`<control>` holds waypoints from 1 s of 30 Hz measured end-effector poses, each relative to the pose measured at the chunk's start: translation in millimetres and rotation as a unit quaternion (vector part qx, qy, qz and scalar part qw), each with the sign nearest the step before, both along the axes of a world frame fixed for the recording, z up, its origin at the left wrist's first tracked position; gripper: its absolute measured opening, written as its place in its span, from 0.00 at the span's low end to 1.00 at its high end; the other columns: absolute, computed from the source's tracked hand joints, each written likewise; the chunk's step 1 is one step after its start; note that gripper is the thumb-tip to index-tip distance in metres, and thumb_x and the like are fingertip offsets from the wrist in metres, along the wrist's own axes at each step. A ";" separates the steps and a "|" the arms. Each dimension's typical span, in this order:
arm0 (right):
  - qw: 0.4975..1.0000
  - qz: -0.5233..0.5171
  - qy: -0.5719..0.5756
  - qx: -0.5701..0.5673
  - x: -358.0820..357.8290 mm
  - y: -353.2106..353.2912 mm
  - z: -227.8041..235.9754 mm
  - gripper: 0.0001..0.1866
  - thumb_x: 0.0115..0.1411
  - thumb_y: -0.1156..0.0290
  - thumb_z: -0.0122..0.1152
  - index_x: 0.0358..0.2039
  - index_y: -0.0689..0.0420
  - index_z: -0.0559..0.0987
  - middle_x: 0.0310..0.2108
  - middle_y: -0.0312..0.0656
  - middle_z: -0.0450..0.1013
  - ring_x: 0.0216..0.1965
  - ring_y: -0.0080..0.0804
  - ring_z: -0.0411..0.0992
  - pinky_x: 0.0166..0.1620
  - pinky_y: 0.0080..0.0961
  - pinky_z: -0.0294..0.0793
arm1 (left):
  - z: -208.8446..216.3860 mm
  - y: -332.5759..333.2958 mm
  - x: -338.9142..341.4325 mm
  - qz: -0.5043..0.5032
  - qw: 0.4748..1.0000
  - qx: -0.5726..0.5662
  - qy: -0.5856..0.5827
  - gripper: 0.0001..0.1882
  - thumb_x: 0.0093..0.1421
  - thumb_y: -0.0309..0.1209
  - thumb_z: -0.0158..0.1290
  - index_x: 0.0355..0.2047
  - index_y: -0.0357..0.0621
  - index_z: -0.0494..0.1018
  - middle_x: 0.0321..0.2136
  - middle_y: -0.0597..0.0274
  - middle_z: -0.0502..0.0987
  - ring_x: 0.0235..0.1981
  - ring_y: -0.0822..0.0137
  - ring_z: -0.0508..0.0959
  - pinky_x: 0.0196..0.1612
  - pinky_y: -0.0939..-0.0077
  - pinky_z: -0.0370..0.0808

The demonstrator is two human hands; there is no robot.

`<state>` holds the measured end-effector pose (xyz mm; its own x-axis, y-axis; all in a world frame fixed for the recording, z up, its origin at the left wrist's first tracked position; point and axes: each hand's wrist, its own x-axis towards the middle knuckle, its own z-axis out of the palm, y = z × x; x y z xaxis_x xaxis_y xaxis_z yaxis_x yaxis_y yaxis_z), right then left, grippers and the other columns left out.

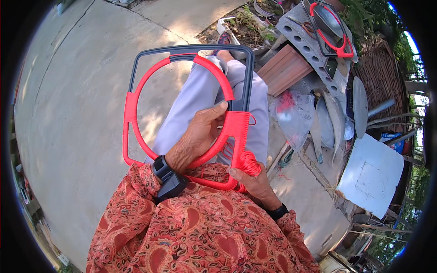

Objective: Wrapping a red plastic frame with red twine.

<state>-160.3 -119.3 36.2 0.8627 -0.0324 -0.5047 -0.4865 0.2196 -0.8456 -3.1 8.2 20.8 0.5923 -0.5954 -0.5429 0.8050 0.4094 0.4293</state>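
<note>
Across my lap rests a dark grey plastic frame [248,82], roughly rectangular outside with a round ring inside. Red cord [237,123] is wound tightly around much of the ring and the lower and side parts, while the top bar stays bare grey. My left hand [199,134] grips the ring's right side, its thumb against the frame near the wrapped section. At the lower right corner my right hand [258,185] is closed around a bundle of red cord [249,164], thumb close to the frame. A small loop of cord sticks out at the frame's right edge.
Upper right, another red-wrapped frame [344,51] lies on a grey slab with holes [291,26]. A reddish-brown ribbed block [284,69], a clear plastic bag [291,120] and a white board [371,175] are on my right. Concrete floor [82,113] extends left.
</note>
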 end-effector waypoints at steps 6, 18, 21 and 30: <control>1.000 0.011 0.014 -0.006 1.8 1.2 4.0 0.09 0.58 0.67 0.63 0.32 0.61 0.78 0.25 0.28 0.71 0.27 0.13 0.65 0.32 0.17 0.66 | -7.6 -6.3 6.8 -0.056 0.996 -0.019 -0.064 0.21 0.60 0.40 0.54 0.39 0.29 0.72 0.30 0.50 0.78 0.29 0.62 0.80 0.28 0.69 0.80; 0.979 -0.138 -0.098 -0.114 35.1 -44.7 26.2 0.12 0.56 0.66 0.67 0.31 0.62 0.78 0.21 0.29 0.69 0.21 0.14 0.64 0.25 0.16 0.64 | 23.2 -6.2 -5.3 -0.102 0.994 -0.033 -0.030 0.16 0.60 0.34 0.55 0.39 0.30 0.73 0.32 0.49 0.79 0.27 0.61 0.82 0.31 0.68 0.81; 0.977 -0.145 -0.105 -0.113 57.1 -39.3 24.0 0.12 0.57 0.66 0.66 0.29 0.61 0.78 0.19 0.29 0.68 0.20 0.14 0.64 0.24 0.15 0.63 | 8.0 -10.2 -11.4 -0.071 0.997 -0.014 -0.036 0.14 0.60 0.33 0.55 0.38 0.32 0.74 0.30 0.55 0.79 0.26 0.67 0.80 0.33 0.72 0.80; 0.985 -0.118 -0.098 -0.079 36.3 -45.2 9.3 0.10 0.57 0.68 0.64 0.24 0.58 0.75 0.17 0.29 0.67 0.18 0.14 0.63 0.23 0.17 0.63 | 4.9 -17.8 -20.7 -0.130 0.991 0.013 -0.037 0.09 0.59 0.30 0.56 0.35 0.35 0.75 0.28 0.62 0.79 0.26 0.73 0.78 0.32 0.81 0.76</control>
